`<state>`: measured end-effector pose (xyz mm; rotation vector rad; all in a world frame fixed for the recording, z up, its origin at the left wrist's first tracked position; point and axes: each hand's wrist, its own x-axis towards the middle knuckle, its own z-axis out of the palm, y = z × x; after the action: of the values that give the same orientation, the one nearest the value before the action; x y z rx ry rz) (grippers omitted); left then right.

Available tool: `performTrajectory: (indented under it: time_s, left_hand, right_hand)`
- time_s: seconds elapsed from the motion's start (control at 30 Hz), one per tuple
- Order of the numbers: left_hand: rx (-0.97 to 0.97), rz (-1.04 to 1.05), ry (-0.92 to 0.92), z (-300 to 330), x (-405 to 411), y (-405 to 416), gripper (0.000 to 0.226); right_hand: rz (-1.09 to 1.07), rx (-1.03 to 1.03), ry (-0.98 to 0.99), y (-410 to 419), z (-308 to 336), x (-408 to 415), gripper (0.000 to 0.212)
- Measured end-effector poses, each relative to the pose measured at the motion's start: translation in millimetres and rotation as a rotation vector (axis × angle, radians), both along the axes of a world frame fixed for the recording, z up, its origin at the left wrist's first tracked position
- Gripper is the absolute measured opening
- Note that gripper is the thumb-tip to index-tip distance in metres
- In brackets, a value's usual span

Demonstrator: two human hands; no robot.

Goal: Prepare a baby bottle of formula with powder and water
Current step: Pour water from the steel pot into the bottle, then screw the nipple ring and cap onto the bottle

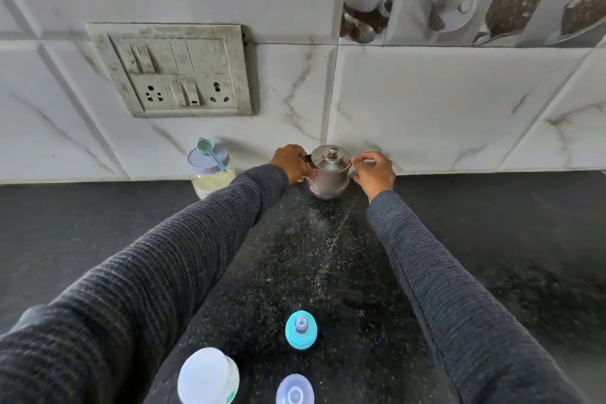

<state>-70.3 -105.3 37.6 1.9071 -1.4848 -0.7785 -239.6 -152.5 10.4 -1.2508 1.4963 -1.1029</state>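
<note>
Gripping the steel kettle [329,174] handle, left hand [290,162] hides it; right hand [373,172] fingers' hold unclear

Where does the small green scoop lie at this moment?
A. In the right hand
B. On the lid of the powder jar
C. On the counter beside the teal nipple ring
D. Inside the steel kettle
B: the green scoop rests across the lid of the powder jar, left of the steel kettle.

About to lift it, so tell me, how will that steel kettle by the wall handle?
The steel kettle looks rigid, probably smooth and slippery. Its lid merely sits on top, so tilting may shed it. The left hand has a grip on the handle; weight depends on unseen water.
</note>
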Motion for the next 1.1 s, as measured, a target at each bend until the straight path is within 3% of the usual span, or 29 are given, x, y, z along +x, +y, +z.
performTrajectory:
  time_s: [0.63, 0.87, 1.1]
  left_hand:
    - [0.043, 0.074, 0.074, -31.2, -4.4, -8.5, 0.039]
    - [0.082, 0.044, -0.016, -12.4, -5.4, 6.9, 0.066]
    - [0.063, -0.036, -0.114, 24.7, 1.4, 64.0, 0.066]
  right_hand:
    - [-0.011, 0.028, 0.109, -10.1, -13.4, 2.6, 0.027]
    - [0.04, -0.096, 0.269, 21.0, 4.1, 5.2, 0.036]
    - [0.146, -0.201, 0.38, 81.2, 18.8, 2.6, 0.033]
